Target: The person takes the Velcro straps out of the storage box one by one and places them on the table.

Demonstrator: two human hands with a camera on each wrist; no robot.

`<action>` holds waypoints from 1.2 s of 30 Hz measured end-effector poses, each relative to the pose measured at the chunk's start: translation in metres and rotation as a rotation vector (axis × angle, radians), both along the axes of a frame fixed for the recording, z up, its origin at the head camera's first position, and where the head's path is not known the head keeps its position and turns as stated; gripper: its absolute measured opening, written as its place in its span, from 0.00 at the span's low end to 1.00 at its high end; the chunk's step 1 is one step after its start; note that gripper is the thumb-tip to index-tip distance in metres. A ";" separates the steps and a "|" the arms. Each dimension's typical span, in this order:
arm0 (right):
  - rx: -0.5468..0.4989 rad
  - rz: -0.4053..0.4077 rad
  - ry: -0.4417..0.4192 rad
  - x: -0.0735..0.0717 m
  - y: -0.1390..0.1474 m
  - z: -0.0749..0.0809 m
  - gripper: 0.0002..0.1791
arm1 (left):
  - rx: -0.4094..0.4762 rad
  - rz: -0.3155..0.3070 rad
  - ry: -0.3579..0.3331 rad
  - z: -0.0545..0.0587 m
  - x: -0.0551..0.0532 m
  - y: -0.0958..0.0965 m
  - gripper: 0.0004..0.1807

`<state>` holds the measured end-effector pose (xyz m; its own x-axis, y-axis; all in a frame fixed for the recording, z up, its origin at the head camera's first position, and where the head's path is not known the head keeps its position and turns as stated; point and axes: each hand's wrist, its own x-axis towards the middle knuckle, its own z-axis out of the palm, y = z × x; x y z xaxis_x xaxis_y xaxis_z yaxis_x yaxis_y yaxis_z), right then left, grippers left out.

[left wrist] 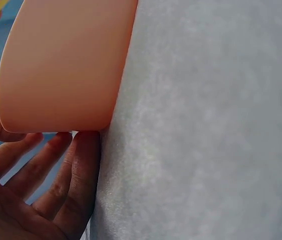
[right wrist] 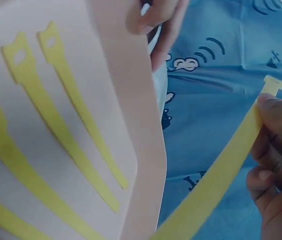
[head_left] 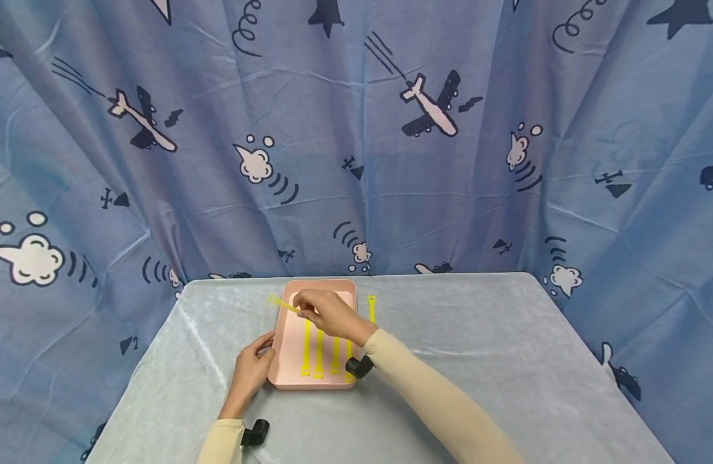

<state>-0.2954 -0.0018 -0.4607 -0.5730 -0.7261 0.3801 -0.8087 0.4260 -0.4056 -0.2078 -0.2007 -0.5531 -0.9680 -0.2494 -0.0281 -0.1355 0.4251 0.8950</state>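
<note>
My right hand (head_left: 331, 314) is raised over a shallow pink tray (head_left: 287, 367). Thumb and fingers pinch one end of a yellow hook-and-loop cable tie (right wrist: 226, 162), whose small head shows beyond the fingertips in the right wrist view. Its other end points left past the tray's rim in the head view. At the tray's left side, my left hand (head_left: 253, 367) holds the wall, fingers along the outside and thumb at the rim. Several more yellow cable ties (head_left: 306, 351) lie side by side inside the tray, partly hidden by the right hand and forearm.
Another yellow cable tie (head_left: 372, 308) lies on the table just right of the tray, its lower part hidden by the right arm. A pale grey cloth (head_left: 484, 361) covers the table. Behind it hangs a blue patterned curtain (head_left: 310, 212).
</note>
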 end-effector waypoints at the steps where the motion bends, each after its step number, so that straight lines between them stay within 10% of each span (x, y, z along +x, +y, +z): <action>1: -0.023 -0.010 -0.014 0.000 0.001 0.000 0.08 | 0.003 0.000 0.000 0.000 0.000 0.000 0.24; 36: -0.637 -0.290 -0.605 0.004 0.032 -0.018 0.17 | -0.008 -0.004 0.014 -0.001 0.001 -0.001 0.24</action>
